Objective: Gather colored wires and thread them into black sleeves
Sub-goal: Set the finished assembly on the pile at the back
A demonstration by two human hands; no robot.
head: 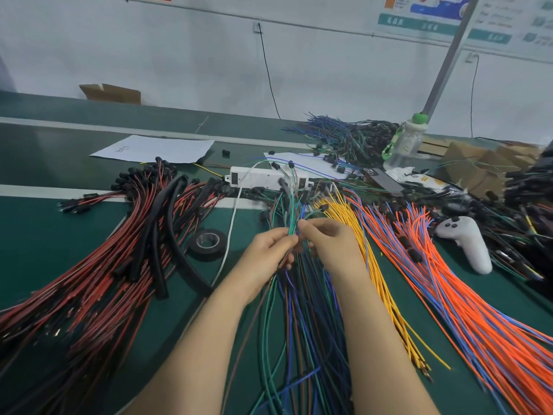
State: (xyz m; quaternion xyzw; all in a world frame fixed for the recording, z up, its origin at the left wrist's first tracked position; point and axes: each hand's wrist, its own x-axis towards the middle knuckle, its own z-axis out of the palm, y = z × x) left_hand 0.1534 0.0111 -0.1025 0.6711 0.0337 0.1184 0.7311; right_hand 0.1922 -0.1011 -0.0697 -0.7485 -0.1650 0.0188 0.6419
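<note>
Head view: L hand (270, 250) and R hand (327, 244) both pinch 1 bunch of green/blue wires (291, 218) at bench centre, fingertips clamped on it. The wires trail down btwn my forearms. Black sleeves (175, 190) lie well L, across red wires (104, 280), apart from both hands; tape roll (208, 244) sits just beside them.

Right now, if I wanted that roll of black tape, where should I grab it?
Probably from above: the tape lies flat, hole up, so pinch its near wall, one finger inside the hole. A white cable runs along its right and black sleeves crowd its left.
</note>
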